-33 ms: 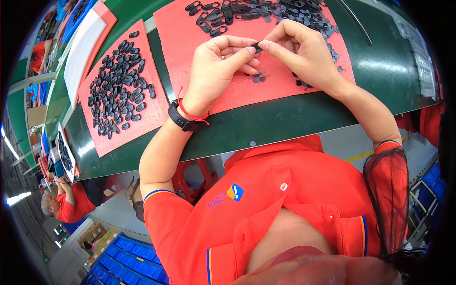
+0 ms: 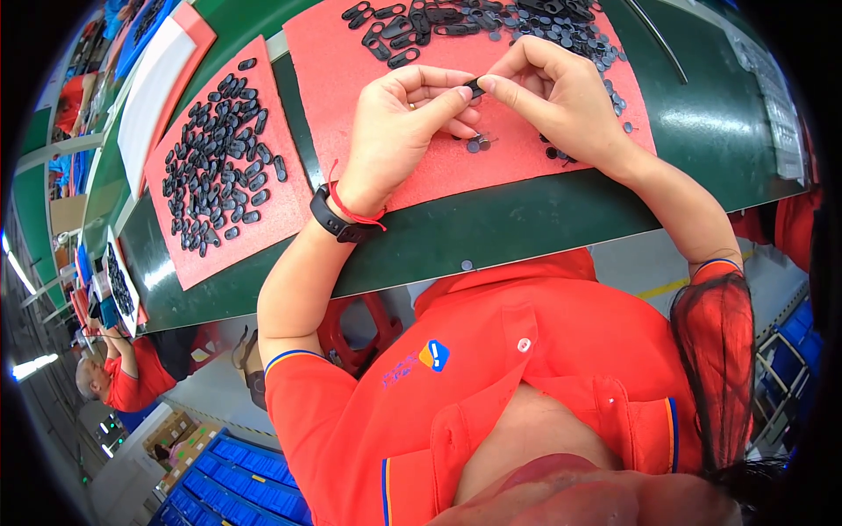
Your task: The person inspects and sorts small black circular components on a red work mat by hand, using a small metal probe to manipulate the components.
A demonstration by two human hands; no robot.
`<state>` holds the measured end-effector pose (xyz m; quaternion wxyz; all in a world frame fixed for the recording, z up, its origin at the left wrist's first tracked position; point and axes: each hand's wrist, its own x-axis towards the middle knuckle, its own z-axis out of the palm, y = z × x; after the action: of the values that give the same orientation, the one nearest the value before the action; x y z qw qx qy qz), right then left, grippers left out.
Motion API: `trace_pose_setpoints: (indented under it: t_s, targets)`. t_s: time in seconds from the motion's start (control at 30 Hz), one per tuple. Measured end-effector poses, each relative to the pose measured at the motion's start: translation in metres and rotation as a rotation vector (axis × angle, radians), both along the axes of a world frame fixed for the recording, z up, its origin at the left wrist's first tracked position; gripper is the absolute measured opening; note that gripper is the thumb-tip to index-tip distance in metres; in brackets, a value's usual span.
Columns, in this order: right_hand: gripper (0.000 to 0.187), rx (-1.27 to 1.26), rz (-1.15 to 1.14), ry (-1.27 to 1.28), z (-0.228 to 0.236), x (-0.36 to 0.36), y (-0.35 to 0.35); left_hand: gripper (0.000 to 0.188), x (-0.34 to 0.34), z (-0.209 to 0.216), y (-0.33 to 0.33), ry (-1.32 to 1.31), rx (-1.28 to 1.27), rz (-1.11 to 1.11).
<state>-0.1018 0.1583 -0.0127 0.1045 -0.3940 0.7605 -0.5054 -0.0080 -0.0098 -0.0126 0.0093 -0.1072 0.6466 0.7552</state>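
Note:
Over the pink foam mat (image 2: 333, 96) my left hand (image 2: 408, 114) and my right hand (image 2: 553, 96) meet at their fingertips. Between them is a small black plastic part (image 2: 474, 87), pinched by thumb and fingers of both hands; much of it is covered. Beyond my hands lie black oval parts with a hole (image 2: 403, 58), in a loose heap. Small grey discs (image 2: 570, 37) are scattered at the mat's far right. A few more grey discs (image 2: 474, 145) lie just below my fingers, and small black pieces (image 2: 554, 152) sit under my right wrist.
On a second pink mat (image 2: 197, 272) to the left are many black oval parts (image 2: 219, 167). A single disc (image 2: 467, 265) lies near the green table's (image 2: 421, 228) front edge. A dark rod (image 2: 658, 39) and clear plastic trays (image 2: 781, 114) are at the right. A co-worker (image 2: 132, 377) is at far left.

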Motion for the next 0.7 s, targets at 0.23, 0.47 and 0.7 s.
trace_pose_setpoints:
  t_s: [0.23,0.47,0.7]
  targets:
    - [0.015,0.007,0.01,0.041,-0.0009,0.0009,0.0004,0.019,-0.0003,0.0005,0.0,0.018,0.003,0.0]
    - [0.017,0.019,0.015,0.059,0.0016,0.0011,0.001,0.018,0.0002,0.0003,0.0017,0.049,0.029,0.007]
    - [0.018,0.091,0.082,-0.118,0.0028,-0.0019,0.0028,0.016,0.0008,-0.0014,0.0024,0.071,0.016,0.013]
